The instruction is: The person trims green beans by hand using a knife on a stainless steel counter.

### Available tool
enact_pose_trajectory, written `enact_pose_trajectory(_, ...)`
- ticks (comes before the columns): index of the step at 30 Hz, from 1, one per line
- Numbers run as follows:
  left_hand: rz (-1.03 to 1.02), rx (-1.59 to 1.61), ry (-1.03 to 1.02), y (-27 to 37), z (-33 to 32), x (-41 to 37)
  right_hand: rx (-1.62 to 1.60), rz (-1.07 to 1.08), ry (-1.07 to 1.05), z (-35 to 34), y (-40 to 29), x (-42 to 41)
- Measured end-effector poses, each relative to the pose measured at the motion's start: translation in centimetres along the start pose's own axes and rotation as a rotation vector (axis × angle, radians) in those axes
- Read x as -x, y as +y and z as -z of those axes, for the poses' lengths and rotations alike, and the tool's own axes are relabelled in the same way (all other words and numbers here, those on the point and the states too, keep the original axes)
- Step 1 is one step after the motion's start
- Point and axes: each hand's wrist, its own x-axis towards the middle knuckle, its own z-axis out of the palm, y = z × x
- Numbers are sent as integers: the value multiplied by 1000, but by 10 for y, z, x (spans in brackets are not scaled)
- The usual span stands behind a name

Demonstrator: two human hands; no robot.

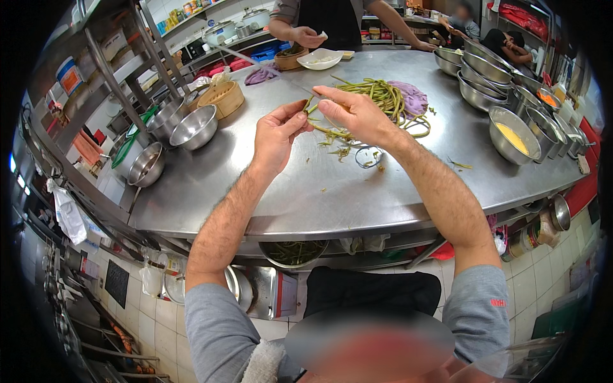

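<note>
Above the steel table [287, 201], my left hand [282, 131] pinches the end of a thin green vegetable stem [311, 107] between thumb and fingers. Close on its right, my right hand [352, 112] is closed on what looks like a thin blade or stem; the hand itself mostly hides it. Behind and beside my right hand lies a heap of long green stems [371, 91], partly on a purple cloth or bag [409, 99]. Stem scraps [342, 152] and a loop of thin dark tie [368, 165] lie on the table below my hands.
Steel bowls [194, 128] and a bamboo steamer [221, 99] stand at the left beside a metal rack. Stacked steel bowls [483, 91] and one with yellow liquid [512, 136] line the right. Across the table a person stands near a white dish [320, 60].
</note>
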Motion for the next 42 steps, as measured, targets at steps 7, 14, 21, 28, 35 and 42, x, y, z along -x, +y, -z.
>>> enact_pose_trajectory(7,-12,8,44,0,-1,0,-46,-69,-98,2,-9,3)
enact_pose_trajectory(14,31,9,2,2,2,0,116,-54,-117,0,-12,4)
enact_pose_trajectory(21,-9,-101,20,3,-6,2,-82,-47,26,6,-1,0)
enact_pose_trajectory(28,-119,-338,92,0,-2,3,182,-91,-187,2,-23,6)
enact_pose_trajectory(35,-108,-462,124,6,-10,5,187,-66,-124,-2,-3,3)
enact_pose_trajectory(42,-109,-546,140,1,-4,4,348,-1,-141,1,-10,4)
